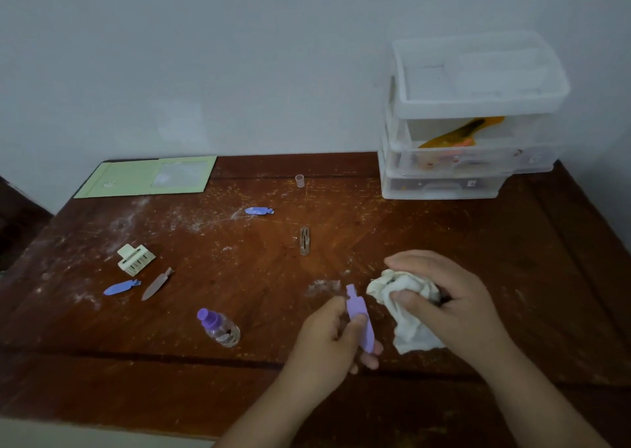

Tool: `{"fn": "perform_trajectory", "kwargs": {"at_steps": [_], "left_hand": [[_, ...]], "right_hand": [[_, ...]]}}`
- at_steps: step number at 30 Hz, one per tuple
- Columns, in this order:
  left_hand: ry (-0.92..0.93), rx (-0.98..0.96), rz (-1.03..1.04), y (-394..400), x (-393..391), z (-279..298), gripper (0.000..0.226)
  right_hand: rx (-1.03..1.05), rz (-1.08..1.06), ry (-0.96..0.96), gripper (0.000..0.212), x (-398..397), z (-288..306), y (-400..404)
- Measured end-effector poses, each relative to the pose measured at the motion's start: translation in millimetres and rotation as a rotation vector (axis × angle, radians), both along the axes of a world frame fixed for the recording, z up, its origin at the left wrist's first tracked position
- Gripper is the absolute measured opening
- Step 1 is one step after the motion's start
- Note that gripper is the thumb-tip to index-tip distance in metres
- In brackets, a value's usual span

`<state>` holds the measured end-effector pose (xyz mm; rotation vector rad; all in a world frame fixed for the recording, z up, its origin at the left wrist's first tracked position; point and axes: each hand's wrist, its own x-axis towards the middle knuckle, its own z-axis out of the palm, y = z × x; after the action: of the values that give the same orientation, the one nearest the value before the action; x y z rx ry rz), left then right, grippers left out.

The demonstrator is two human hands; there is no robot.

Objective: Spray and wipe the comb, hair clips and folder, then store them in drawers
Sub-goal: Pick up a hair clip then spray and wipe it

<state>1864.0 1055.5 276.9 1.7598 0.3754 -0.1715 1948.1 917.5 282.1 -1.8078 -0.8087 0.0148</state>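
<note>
Left hand (327, 338) low over the bench (444, 243), fingers curled, pinching a purple hair clip (360, 318) between thumb and fingertips, clip held upright-tilted. Just beside it, right hand (444, 297) curled round a bunched white cloth (406, 307), its tail hanging toward the bench. Drawer unit (471, 120) stands far right against the wall.

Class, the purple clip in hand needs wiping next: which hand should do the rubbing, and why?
Right hand: it grips the crumpled white cloth beside the purple plastic hair clip, which the left hand pinches.
</note>
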Motion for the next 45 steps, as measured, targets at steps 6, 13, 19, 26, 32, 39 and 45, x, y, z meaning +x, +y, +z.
{"fn": "perform_trajectory", "kwargs": {"at_steps": [6, 13, 19, 26, 32, 39, 45], "left_hand": [[0.066, -0.132, 0.012, 2, -1, 2, 0.019], [-0.016, 0.061, -0.189, 3, -6, 7, 0.023], [-0.028, 0.123, -0.286, 3, -8, 11, 0.032], [0.038, 0.134, -0.192, 3, -2, -3, 0.027], [0.092, 0.052, 0.046, 9, 3, -10, 0.023], [0.046, -0.033, 0.203, 11, 23, -15, 0.016], [-0.029, -0.010, 0.120, 4, 66, 0, 0.017]], "right_hand": [[-0.001, 0.103, 0.030, 0.034, 5, -13, 0], [-0.108, 0.171, -0.049, 0.023, -2, -24, 8], [-0.091, -0.020, -0.042, 0.009, -20, -32, 9], [-0.035, -0.430, 0.260, 0.010, -11, -45, 16], [-0.338, -0.335, 0.186, 0.011, 7, -76, -5], [-0.558, -0.336, 0.117, 0.071, 12, -113, -9], [-0.297, -0.526, -0.159, 0.043, 64, -72, -31]]}}
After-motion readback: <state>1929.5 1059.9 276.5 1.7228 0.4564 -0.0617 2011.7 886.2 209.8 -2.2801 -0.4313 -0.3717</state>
